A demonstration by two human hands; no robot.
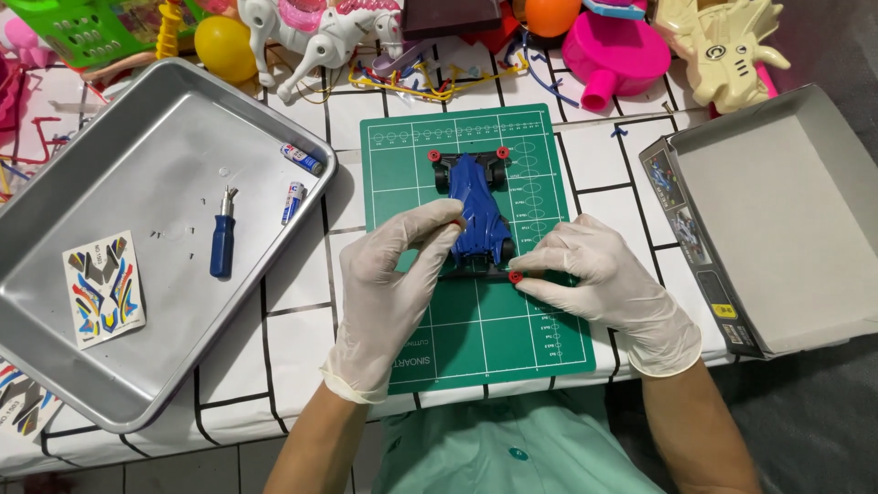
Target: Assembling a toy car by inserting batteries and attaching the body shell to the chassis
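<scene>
Gloved hands are closed on a blue toy car [477, 212] resting on a green cutting mat [476, 338], its long axis running away from the person. The left hand [395, 274] pinches the car's near left flank. The right hand [599, 279] is nearer the rear, its fingertips pinched on a red roller [515, 275] at the near right corner.

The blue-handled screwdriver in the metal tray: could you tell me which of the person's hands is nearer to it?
Left. The left hand rests on the blue toy car, just right of the tray holding the screwdriver. The right hand is farther away, beyond the car.
</scene>
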